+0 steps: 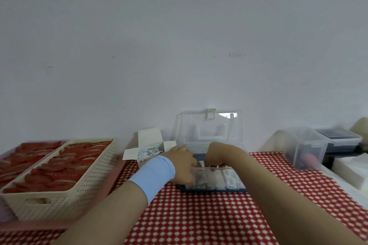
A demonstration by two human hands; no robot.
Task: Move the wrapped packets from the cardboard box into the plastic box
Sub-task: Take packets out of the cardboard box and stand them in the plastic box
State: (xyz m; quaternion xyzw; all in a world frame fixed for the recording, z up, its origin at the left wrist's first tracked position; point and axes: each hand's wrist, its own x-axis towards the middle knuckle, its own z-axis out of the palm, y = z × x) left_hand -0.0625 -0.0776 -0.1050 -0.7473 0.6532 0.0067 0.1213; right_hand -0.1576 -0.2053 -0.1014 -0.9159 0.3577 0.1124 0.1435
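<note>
Clear plastic box [199, 125] stands with its lid raised on the checked cloth [199, 215]. Wrapped packets [219, 180] lie side by side in its front, long axes pointing toward the wall. The left hand [183, 162] and right hand [217, 154] reach inside, their grips hidden. The cardboard box [148, 137] sits just left.

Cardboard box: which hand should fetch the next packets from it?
Left, probably. The left hand is next to the cardboard box, which lies left of the plastic box; the right hand would have to reach across.
</note>
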